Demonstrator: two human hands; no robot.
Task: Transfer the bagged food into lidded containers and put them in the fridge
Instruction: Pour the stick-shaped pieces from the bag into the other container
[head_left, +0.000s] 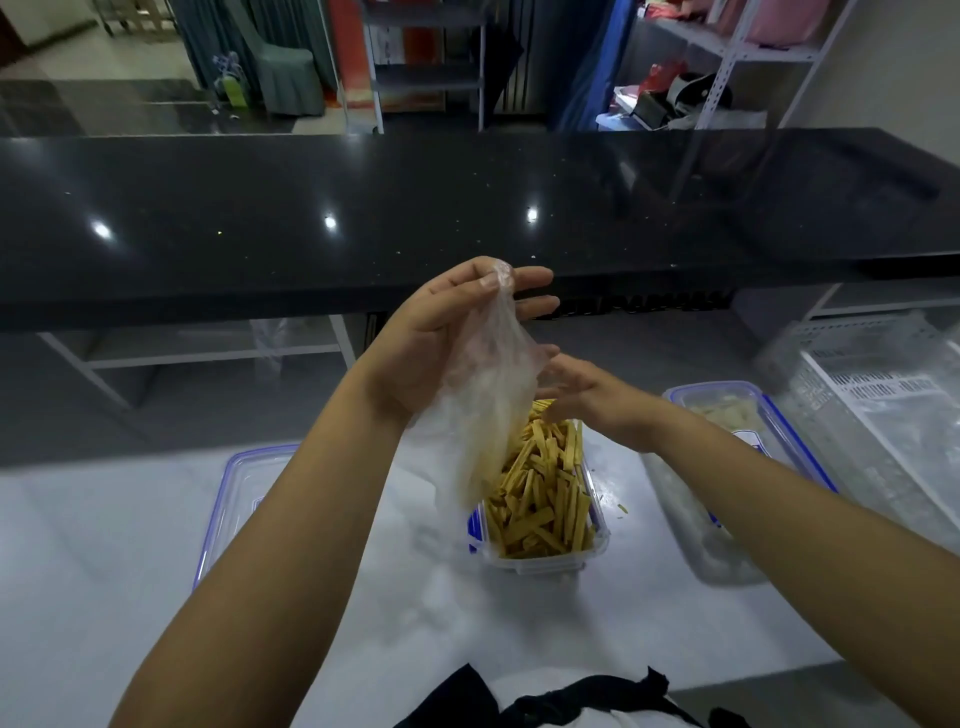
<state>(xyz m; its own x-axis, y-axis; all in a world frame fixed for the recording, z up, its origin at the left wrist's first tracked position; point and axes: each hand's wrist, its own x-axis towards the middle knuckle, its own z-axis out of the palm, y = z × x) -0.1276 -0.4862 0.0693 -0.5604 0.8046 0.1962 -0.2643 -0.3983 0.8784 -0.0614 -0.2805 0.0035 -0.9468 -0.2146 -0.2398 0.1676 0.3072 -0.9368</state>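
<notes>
A person's left hand (441, 338) pinches the top corner of a clear plastic bag (483, 415) between thumb and forefinger, the remaining fingers stretched out toward the right, and holds it up above a white worktop (130, 545). The bag hangs down limp and looks nearly empty, its lower end draped over the near-left edge of an open clear container (540, 551) that stands on the worktop in the middle of the scene. That container is heaped with yellow sticks of food (540, 488). The right hand (587, 397) hovers just right of the bag, above the far end of the container, with its fingers straight and spread toward the plastic; whether the fingertips touch the bag cannot be told.

To the left of the container, a blue-rimmed clear lid (234, 499) lies flat on the worktop. To the right, partly hidden behind the right forearm, stands a second blue-rimmed container (727, 405) holding pale food. Farther right lies a white slotted tray (872, 384) under clear plastic. A glossy black counter (363, 208) runs across the far side of the scene.
</notes>
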